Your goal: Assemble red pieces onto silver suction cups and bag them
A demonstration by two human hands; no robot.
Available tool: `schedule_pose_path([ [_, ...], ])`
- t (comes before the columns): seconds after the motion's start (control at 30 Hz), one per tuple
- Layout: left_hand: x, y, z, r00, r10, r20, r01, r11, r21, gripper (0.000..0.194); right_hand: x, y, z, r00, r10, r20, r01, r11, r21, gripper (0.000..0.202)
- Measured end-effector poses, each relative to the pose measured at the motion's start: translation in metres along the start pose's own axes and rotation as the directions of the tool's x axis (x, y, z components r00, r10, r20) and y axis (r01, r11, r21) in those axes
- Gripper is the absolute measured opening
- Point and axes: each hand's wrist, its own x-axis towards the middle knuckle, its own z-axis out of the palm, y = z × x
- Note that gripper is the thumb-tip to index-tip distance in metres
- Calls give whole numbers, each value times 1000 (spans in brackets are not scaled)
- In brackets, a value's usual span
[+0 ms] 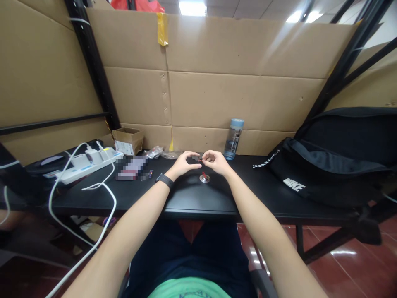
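Above the black table (198, 203), my left hand (186, 163) and my right hand (214, 161) are close together. Between their fingertips is a small red and dark piece (200, 160), too small to make out well. The fingers of my right hand are pinched on its red end. My left thumb and forefinger curve around its other side. Just below the hands, a small round shiny metal dish (204, 179) lies on the table, with something small and red on it. A dark watch band is on my left wrist.
A clear bottle with a blue lid (237, 123) stands behind my right hand. At the right lies a black bag (335, 174). To the left are a white power strip (83, 167) with cables, an open cardboard box (128, 138) and plastic packets (154, 152). Cardboard walls the back.
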Motion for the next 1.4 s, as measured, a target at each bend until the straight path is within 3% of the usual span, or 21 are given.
schedule_pose_path([
  [0.13, -1, 3, 1, 999, -33, 0, 33, 999, -31, 55, 1, 2, 4, 999, -38, 4, 38, 997, -67, 23],
  [0.3, -1, 3, 2, 999, -36, 19, 37, 998, -45, 52, 1, 1, 7, 995, -65, -78, 50, 982, -181, 15],
  [0.93, -1, 2, 4, 997, -82, 15, 83, 990, -117, 50, 2, 2, -4, 997, -64, -39, 56, 982, -182, 21],
  [1.4, 0, -4, 4, 993, -115, 17, 116, 988, -101, 51, 1, -7, -6, 993, -115, -29, 101, 949, -300, 17],
])
